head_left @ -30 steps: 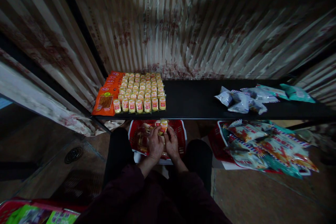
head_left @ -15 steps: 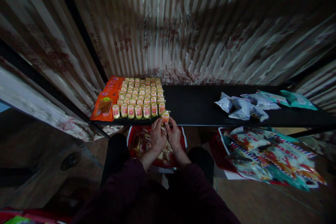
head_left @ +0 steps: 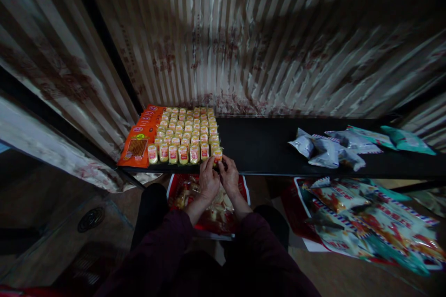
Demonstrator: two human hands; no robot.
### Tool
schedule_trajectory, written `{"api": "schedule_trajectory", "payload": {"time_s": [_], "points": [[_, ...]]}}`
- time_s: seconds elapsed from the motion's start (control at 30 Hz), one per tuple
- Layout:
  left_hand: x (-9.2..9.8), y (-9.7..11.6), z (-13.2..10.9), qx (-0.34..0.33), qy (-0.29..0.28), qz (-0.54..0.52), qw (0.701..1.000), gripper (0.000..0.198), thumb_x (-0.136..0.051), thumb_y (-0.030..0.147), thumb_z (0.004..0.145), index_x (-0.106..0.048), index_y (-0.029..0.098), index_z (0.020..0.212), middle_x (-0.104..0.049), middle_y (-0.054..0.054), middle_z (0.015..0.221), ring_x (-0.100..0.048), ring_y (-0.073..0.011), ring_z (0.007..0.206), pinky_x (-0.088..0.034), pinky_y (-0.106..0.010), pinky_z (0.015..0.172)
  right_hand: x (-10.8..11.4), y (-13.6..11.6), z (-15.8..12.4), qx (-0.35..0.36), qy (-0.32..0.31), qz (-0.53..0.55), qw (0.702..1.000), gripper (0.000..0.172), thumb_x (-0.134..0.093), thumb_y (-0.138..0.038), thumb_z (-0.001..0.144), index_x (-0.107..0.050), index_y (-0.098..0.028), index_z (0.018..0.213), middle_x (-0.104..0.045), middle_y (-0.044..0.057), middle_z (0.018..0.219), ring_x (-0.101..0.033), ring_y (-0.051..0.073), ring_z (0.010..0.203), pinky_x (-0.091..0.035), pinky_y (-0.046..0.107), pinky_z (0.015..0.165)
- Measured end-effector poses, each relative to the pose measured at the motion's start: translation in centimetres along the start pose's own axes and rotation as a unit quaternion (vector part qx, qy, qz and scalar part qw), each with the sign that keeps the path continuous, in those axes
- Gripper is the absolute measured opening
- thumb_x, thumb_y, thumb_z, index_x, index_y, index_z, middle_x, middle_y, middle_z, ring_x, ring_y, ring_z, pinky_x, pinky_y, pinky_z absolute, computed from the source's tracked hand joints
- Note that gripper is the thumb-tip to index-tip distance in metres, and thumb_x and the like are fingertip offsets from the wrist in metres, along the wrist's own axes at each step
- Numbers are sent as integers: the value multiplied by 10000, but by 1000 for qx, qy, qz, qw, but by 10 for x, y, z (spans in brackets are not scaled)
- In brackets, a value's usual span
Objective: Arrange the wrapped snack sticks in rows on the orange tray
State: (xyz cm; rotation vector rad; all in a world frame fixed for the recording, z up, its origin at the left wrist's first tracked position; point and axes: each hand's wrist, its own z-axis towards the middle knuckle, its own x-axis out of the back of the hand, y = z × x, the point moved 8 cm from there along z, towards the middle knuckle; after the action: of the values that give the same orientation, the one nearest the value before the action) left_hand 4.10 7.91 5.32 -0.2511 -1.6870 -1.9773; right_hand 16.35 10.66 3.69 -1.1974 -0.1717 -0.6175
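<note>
Between the fingertips of my left hand (head_left: pixel 209 178) and my right hand (head_left: pixel 228 176) is a small wrapped snack cake (head_left: pixel 217 155), yellow with a red and white label. Both hands are closed on it at the front edge of the black shelf (head_left: pixel 254 148). It stands upright at the right end of the front row of matching cakes (head_left: pixel 183 154), set out in several rows. Left of the rows lie orange snack packets (head_left: pixel 137 141), overlapping one another. Below my hands, a red basket (head_left: pixel 170 190) with a white rim holds more wrapped pieces, partly hidden by my forearms.
On the shelf's right part lie silver-grey bags (head_left: pixel 325 152) and teal bags (head_left: pixel 407 140). Below them, a second red basket (head_left: pixel 291 209) is heaped with large printed snack bags (head_left: pixel 386 218). A striped curtain (head_left: pixel 223 46) hangs behind the shelf, and dark posts stand at the left.
Both hands have brought the cake slightly left and back, from in front of the shelf edge to the right end of the front row. The view has shifted slightly.
</note>
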Motion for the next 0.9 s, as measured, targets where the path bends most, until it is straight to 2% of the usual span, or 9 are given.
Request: {"api": "schedule_trajectory", "payload": {"time_s": [0.2,0.43,0.67,0.9], "points": [[-5,-9,0,5,-3,22,1000,579,-413,14,721,-559,153,1264,-538,-108,1311,-461,-206,1249,-342,-378,1113,-3,0,3,1,-7,-5,1000,367,-447,-367,872,-633,-171,1121,-652,124,1077,-575,235,995,-459,397,904],[-8,-3,-1,-61,-12,60,996,603,-405,0,722,-540,179,1282,-543,-93,1322,-439,-207,1284,-316,-431,1130,-7,8,4,-12,-14,-4,1000,394,-478,-390,858,-617,-168,1153,-645,133,1137,-584,244,1020,-456,412,922],[-11,-3,-2,-81,-32,104,991,560,-401,17,762,-518,137,1297,-509,-130,1356,-414,-224,1310,-321,-430,1125,-10,7,6,-4,-25,-10,1000,397,-472,-356,857,-607,-147,1166,-640,145,1155,-579,246,1049,-447,420,951],[-10,-1,-7,-113,-48,138,983,532,-392,24,808,-513,181,1301,-461,-109,1404,-392,-220,1328,-322,-427,1123,-9,3,4,7,-16,-20,1000,384,-449,-333,870,-604,-160,1176,-647,138,1142,-577,243,1046,-449,421,942]]}}
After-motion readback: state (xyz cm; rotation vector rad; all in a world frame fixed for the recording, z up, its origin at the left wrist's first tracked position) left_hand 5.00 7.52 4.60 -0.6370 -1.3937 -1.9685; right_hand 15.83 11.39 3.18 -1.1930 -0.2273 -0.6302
